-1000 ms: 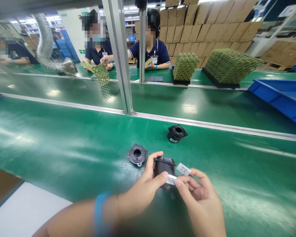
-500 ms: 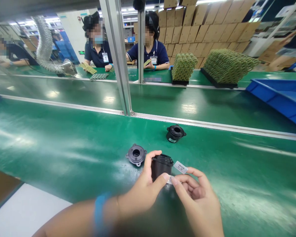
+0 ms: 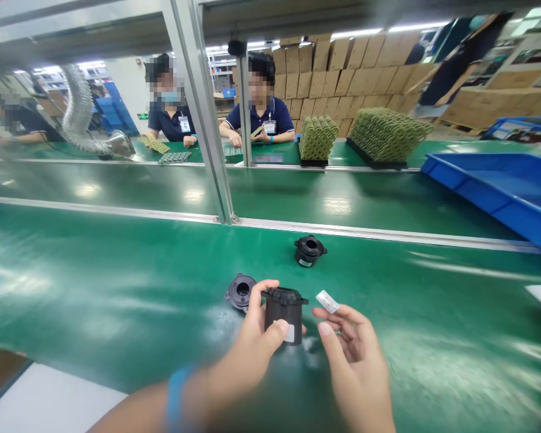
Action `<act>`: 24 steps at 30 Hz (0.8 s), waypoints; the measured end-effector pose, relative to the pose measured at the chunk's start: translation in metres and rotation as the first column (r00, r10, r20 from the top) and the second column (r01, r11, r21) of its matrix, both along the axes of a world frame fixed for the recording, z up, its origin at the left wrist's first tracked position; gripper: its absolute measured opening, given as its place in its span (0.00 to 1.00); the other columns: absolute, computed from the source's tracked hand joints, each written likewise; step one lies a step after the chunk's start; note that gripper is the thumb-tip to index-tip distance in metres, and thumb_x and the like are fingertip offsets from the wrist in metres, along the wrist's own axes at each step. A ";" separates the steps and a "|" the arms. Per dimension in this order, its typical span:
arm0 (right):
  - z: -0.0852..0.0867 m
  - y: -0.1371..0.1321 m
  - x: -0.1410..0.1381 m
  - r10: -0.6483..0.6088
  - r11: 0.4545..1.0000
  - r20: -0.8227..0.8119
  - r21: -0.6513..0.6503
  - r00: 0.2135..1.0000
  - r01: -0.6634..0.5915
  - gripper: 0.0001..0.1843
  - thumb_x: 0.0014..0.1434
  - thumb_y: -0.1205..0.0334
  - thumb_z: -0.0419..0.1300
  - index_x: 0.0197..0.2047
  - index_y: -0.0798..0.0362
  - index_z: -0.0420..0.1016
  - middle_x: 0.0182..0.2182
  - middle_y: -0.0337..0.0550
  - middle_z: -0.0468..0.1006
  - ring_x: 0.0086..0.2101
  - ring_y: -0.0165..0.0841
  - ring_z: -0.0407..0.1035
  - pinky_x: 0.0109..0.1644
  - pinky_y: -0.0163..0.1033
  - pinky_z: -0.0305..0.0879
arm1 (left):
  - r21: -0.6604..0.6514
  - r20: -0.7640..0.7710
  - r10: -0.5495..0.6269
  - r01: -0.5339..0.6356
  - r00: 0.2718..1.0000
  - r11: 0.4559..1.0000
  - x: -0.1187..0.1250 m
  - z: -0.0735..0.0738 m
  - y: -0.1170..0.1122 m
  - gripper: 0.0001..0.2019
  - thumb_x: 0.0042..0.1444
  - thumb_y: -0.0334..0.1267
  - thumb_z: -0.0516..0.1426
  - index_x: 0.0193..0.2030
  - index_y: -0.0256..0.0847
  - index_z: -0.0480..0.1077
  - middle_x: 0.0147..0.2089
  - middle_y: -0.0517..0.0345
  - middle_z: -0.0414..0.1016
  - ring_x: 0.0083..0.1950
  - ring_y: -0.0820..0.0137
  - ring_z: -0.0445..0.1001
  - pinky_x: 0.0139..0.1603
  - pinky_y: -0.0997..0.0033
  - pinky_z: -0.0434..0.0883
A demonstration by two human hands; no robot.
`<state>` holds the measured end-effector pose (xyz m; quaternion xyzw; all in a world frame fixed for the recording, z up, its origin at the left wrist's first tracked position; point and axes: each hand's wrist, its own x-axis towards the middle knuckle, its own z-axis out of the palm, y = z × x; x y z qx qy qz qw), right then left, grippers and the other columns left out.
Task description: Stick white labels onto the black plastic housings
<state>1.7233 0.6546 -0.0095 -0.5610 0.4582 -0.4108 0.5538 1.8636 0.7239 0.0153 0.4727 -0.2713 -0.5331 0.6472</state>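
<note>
My left hand (image 3: 247, 346) is wrapped round a black cylindrical plastic housing (image 3: 277, 310) with side lugs, held upright. Its thumb presses on a small white label (image 3: 290, 332) lying on the housing's side. To the right, my right hand (image 3: 363, 361) pinches a second printed white label (image 3: 327, 301) between its fingers, with the thumb apart from it. Left of the held part, another black housing (image 3: 241, 290) rests on the green bench, partly covered by my fingers. Farther back stands a third housing (image 3: 310, 252) with a white label on its side.
A metal post (image 3: 202, 114) and a low rail (image 3: 365, 234) border the green bench (image 3: 117, 264). Beyond them are a blue tray (image 3: 491, 189), stacks of green ring-shaped parts (image 3: 385, 135) and co-workers seated across. A white sheet (image 3: 54, 400) lies at lower left.
My right thumb and fingers have come away from the label on the housing and moved slightly right. That label now lies on the housing under my left thumb. The view has shifted.
</note>
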 end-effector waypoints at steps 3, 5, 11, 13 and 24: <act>0.002 0.004 0.001 0.045 0.999 0.058 -0.013 0.997 -0.044 0.26 0.59 0.43 0.62 0.55 0.45 0.64 0.56 0.46 0.73 0.53 0.37 0.68 0.49 0.39 0.71 | 0.070 -0.023 -0.048 0.050 0.999 0.996 -0.003 0.003 0.001 0.35 0.51 0.44 0.63 0.60 0.48 0.49 0.44 0.55 0.72 0.40 0.68 0.76 0.43 0.66 0.69; 0.001 0.005 0.001 0.088 0.995 0.076 -0.051 0.993 -0.084 0.25 0.59 0.44 0.62 0.56 0.43 0.63 0.59 0.45 0.70 0.55 0.38 0.66 0.49 0.39 0.71 | 0.119 -0.032 -0.074 0.077 0.997 0.990 -0.006 0.005 0.002 0.37 0.46 0.41 0.65 0.59 0.48 0.49 0.41 0.58 0.72 0.37 0.70 0.74 0.41 0.68 0.68; -0.009 0.002 0.001 0.181 0.982 0.092 -0.079 0.979 -0.174 0.26 0.61 0.45 0.61 0.58 0.43 0.60 0.60 0.47 0.69 0.58 0.40 0.64 0.58 0.47 0.67 | 0.114 -0.136 -0.144 0.160 0.980 0.981 -0.005 -0.002 0.000 0.47 0.33 0.33 0.74 0.57 0.49 0.52 0.47 0.58 0.71 0.37 0.75 0.72 0.39 0.72 0.67; -0.011 0.000 0.000 0.184 0.983 0.100 -0.042 0.978 -0.181 0.26 0.61 0.44 0.60 0.57 0.43 0.60 0.58 0.47 0.70 0.59 0.40 0.63 0.58 0.47 0.67 | 0.037 -0.242 -0.189 0.203 0.952 0.978 -0.004 -0.005 -0.002 0.45 0.36 0.45 0.74 0.57 0.48 0.52 0.52 0.54 0.69 0.40 0.72 0.74 0.39 0.72 0.68; -0.008 0.000 0.002 0.176 0.984 0.129 -0.001 0.976 -0.177 0.26 0.61 0.42 0.59 0.57 0.45 0.61 0.58 0.49 0.70 0.59 0.41 0.64 0.60 0.49 0.65 | -0.017 -0.276 -0.130 0.130 0.952 0.991 -0.011 -0.006 -0.002 0.30 0.59 0.64 0.52 0.58 0.47 0.51 0.54 0.52 0.68 0.42 0.70 0.73 0.38 0.70 0.69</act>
